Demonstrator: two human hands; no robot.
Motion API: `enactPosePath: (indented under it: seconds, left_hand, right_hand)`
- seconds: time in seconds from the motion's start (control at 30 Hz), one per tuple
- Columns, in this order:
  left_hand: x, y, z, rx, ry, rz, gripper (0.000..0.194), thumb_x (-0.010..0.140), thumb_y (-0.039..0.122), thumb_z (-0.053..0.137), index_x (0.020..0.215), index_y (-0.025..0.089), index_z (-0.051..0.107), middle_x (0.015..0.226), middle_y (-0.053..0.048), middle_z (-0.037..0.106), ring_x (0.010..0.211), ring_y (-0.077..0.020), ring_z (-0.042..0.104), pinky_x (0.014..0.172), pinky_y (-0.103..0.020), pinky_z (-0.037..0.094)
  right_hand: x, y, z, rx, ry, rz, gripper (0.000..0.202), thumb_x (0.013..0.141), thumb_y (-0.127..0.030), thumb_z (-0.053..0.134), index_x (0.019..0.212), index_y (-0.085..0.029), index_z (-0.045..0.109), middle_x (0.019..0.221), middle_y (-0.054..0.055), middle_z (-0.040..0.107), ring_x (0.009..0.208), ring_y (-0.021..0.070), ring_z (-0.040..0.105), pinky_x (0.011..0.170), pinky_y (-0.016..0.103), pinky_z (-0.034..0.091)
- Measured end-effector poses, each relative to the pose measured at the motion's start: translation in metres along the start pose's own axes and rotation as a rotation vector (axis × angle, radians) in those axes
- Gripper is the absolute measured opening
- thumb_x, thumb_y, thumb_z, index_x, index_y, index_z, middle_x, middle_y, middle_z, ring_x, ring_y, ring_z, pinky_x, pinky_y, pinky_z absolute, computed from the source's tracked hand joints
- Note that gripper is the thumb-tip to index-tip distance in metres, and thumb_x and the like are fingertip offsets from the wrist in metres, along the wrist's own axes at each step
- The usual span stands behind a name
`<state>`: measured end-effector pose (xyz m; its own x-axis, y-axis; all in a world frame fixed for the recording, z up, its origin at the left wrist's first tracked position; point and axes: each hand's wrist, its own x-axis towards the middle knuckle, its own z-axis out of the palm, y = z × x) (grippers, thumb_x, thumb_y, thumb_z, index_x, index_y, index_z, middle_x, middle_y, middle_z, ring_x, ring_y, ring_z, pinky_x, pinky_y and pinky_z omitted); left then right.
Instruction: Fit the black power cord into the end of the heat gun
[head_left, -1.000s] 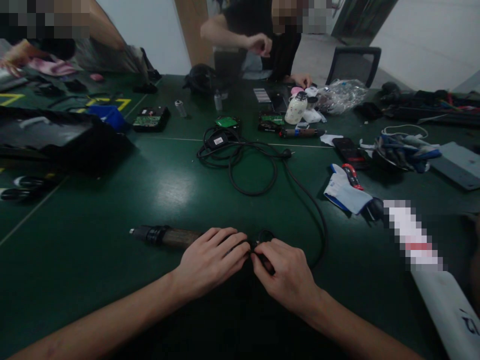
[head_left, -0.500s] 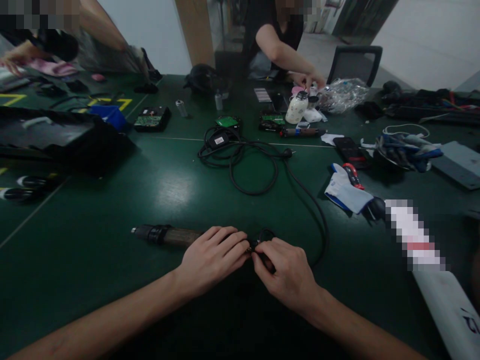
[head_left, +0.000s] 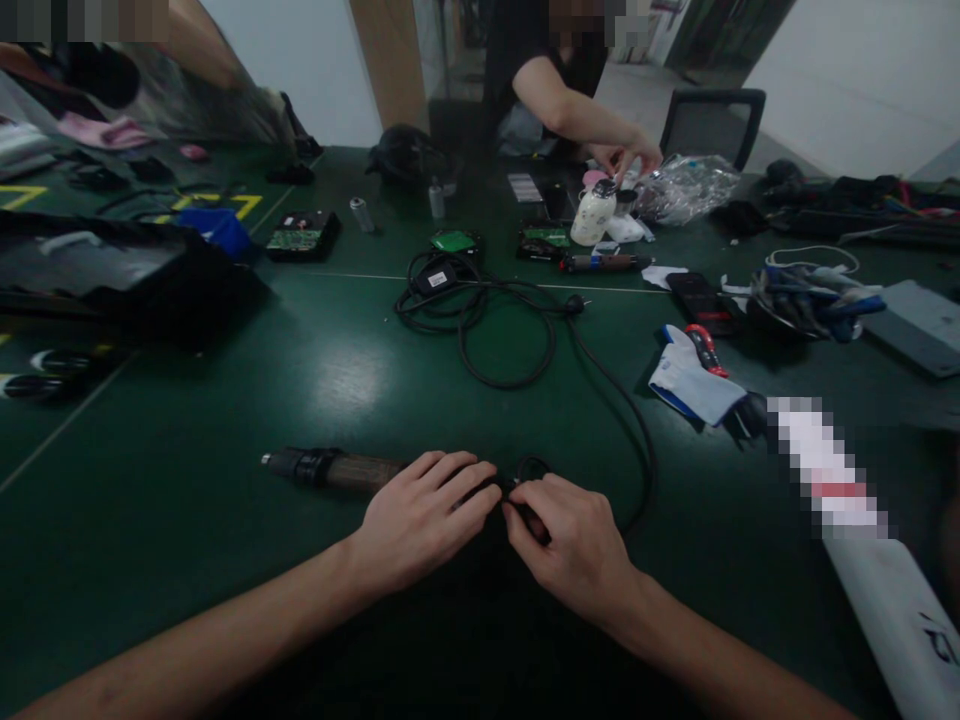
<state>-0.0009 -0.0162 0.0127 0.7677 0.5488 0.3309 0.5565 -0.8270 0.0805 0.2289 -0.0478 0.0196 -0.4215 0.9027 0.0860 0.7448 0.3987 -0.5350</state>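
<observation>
An electric screwdriver (head_left: 360, 472) lies across the green table near me, its bit tip pointing left. My left hand (head_left: 431, 510) is closed over its rear part, hiding that end. Just to the right, my right hand (head_left: 574, 540) pinches the cable's end at the screwdriver's tail; the plug itself is mostly covered by my fingers. A small loop of the black cable (head_left: 651, 455) shows behind my right hand, and the cable runs back to a coiled stretch with a black power adapter (head_left: 436, 280) and a mains plug (head_left: 576, 306).
A second electric screwdriver (head_left: 607, 263), hard drives (head_left: 304, 238) and a bottle (head_left: 594, 215) stand farther back. At right lie a white-blue glove (head_left: 694, 385), a phone (head_left: 701, 303) and a long white object (head_left: 892, 600). A black bin (head_left: 112, 280) is at left. Two people work across the table.
My hands and the screwdriver hold almost the same place. Across the table, a person's hands have shifted slightly to the right above the bottle.
</observation>
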Motion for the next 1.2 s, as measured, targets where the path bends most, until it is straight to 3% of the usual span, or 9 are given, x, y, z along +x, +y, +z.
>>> enactPosePath:
  seconds: [1.2]
  left_hand:
    - [-0.0003,0.0009,0.0000,-0.018,0.027,-0.002,0.019,0.102,0.027,0.056,0.117,0.020,0.064,0.130,-0.004,0.065,0.121,-0.0232,0.061,0.102,-0.040,0.052]
  right_hand:
    - [0.0001,-0.0015,-0.0033,-0.011,0.002,-0.004,0.013,0.100,-0.027,0.055,0.094,-0.021,0.064,0.084,0.002,0.066,0.073,0.0149,0.058,0.064,0.028,0.039]
